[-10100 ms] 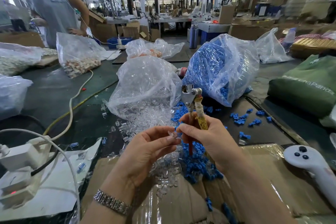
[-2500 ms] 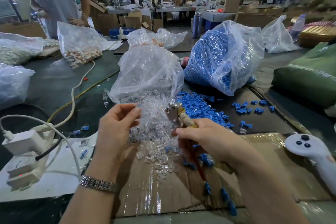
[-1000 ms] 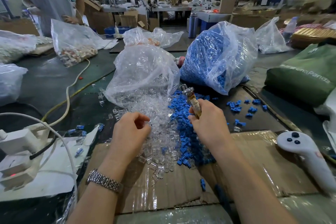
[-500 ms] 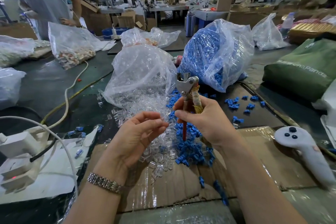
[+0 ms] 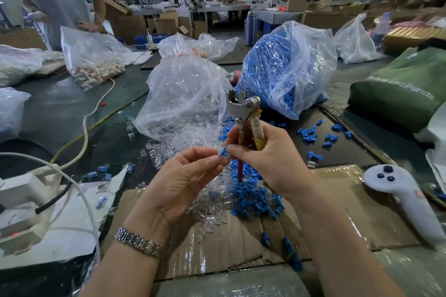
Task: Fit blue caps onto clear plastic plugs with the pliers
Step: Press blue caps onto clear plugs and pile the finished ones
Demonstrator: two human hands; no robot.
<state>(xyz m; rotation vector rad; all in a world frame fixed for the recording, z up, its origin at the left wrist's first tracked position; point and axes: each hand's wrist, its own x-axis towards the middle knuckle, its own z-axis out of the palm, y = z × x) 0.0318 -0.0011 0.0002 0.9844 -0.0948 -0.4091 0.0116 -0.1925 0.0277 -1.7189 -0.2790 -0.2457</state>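
both hands (image 5: 183, 183) (image 5: 265, 154) pinch blue cap (image 5: 223, 151) above cardboard (image 5: 362, 212).

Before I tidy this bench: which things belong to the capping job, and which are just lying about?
In use:
pliers in right hand
blue cap, left hand
clear plugs
loose blue caps

Lying about:
white controller
power strip
green bag

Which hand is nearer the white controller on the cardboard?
Right. The right hand, gripping the pliers, sits just left of the white controller; the left hand is farther left.
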